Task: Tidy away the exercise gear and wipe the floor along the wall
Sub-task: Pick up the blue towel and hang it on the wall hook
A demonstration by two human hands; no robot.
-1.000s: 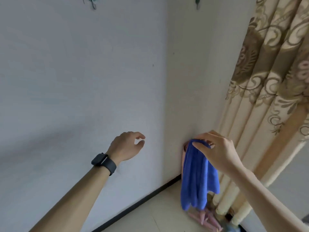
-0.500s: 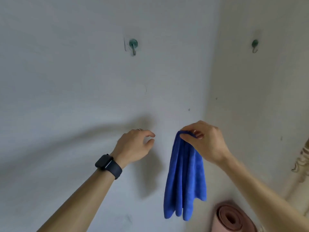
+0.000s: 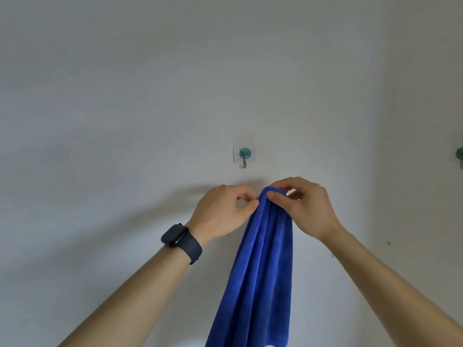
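A green hook point(image 3: 244, 154) sat on the white wall point(image 3: 125, 108) just above the hands, a second hook point(image 3: 459, 155) at the right edge! The right hand point(image 3: 305, 206) pinched the blue cloth point(image 3: 263, 271) at its bunched top, the left hand point(image 3: 223, 211) nipped its edge; it hung in long folds below the green hook

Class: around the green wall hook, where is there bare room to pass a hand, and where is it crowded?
Free: the wall above the hook, left of it, and between it and the second hook at the right edge. Crowded: just below it, where left hand and right hand meet on the blue cloth.
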